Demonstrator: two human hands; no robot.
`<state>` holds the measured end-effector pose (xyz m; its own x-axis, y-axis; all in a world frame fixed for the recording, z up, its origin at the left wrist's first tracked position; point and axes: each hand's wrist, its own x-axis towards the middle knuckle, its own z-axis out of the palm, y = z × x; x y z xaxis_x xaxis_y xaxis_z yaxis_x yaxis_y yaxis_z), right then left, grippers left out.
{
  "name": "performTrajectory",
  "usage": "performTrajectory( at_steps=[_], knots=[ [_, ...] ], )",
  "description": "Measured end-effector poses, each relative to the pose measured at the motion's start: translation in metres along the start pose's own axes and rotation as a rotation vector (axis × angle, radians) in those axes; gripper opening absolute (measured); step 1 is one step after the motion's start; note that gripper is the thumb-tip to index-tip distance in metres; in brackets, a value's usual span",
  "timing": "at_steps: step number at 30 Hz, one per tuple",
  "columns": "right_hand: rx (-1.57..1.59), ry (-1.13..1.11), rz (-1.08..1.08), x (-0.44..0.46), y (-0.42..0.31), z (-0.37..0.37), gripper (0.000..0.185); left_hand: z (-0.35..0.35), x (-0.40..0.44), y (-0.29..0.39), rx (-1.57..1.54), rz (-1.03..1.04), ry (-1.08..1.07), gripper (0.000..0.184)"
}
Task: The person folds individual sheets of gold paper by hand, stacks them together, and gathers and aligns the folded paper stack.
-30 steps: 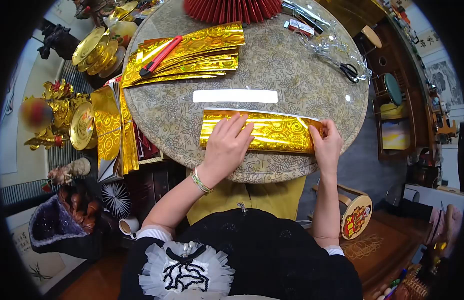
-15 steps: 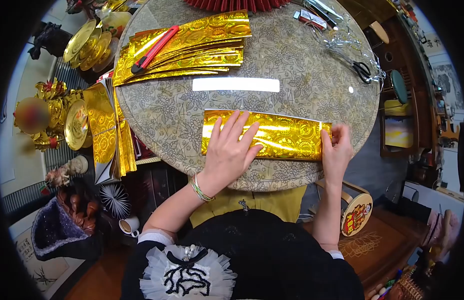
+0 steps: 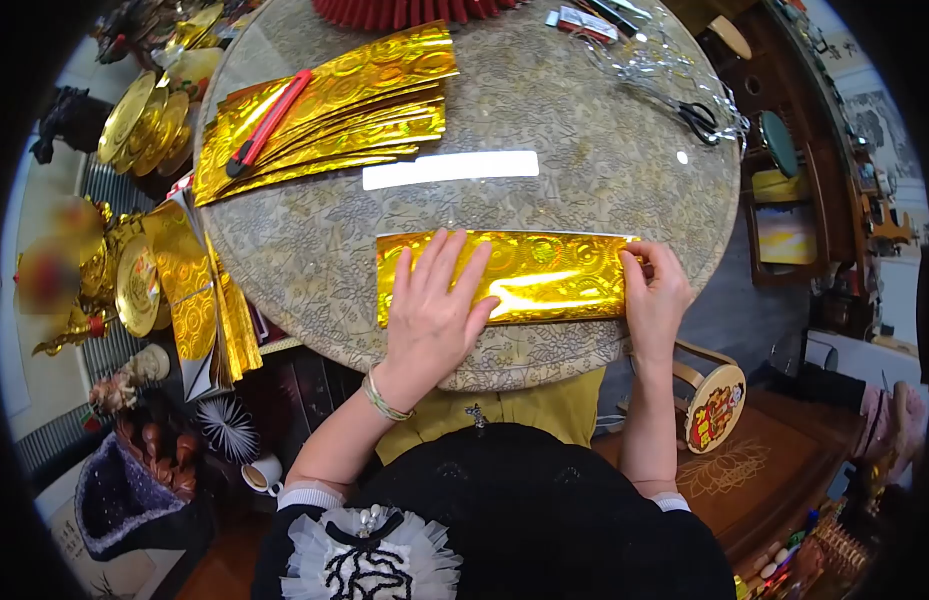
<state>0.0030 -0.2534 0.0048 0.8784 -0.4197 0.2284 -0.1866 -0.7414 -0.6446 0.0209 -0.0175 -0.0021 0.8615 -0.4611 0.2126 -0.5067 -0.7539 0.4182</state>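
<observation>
A folded strip of shiny gold patterned paper lies near the front edge of the round table, a thin white edge showing along its far side. My left hand rests flat on its left part with fingers spread. At the right end, my right hand pinches the paper between thumb and fingers. Farther back on the left is a fanned stack of gold paper strips, with a red cutter knife lying across it.
Scissors with black handles and crumpled clear plastic lie at the back right. A red pleated object stands at the far edge. More gold paper hangs left of the table. A round-backed chair is at the right.
The view has shifted. My left hand has flattened, its fingers spreading more over the gold paper, while my right hand keeps to the right end.
</observation>
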Motion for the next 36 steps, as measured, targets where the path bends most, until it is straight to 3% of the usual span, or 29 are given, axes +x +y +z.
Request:
performTrajectory(
  at_steps=[32, 36],
  knots=[
    [0.045, 0.044, 0.064, 0.0016, 0.0020, 0.0022, 0.008, 0.0018, 0.0002, 0.0026, 0.146, -0.042, -0.136, 0.055],
    [-0.023, 0.001, 0.017, 0.0004, 0.0008, -0.0029, 0.009, 0.0009, -0.0002, 0.0052, 0.159, -0.045, -0.115, 0.064]
  ],
)
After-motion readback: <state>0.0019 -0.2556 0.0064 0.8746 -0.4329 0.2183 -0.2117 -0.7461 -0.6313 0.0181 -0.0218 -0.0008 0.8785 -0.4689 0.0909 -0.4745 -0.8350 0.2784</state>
